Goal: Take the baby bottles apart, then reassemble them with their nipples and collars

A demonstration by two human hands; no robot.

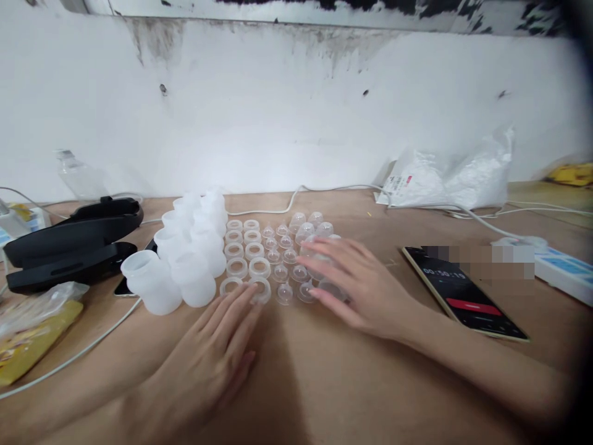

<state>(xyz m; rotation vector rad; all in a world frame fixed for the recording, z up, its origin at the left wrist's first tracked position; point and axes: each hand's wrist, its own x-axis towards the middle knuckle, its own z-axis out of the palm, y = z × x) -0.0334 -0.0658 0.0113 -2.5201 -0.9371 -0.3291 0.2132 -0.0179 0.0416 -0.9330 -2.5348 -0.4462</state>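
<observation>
Everything appears to be laid out but not yet put together. On the left of the table, the white bottles stand upright in two columns, and the near ones have bare, open mouths; the far ones overlap too much to check. Just to their right lie the rings, two columns of five, each ring showing an open centre. Right of those sit the clear nipples, also in two columns and apart from the rings, then the clear caps, partly covered from sight.

The left hand is open, fingers extended together, its tips at the nearest rings, seemingly touching the right one. The right hand is open with fingers spread over the near caps, fingertips beside the nipples; whether it touches any cannot be told. So by this view, all the joining looks left to do
</observation>
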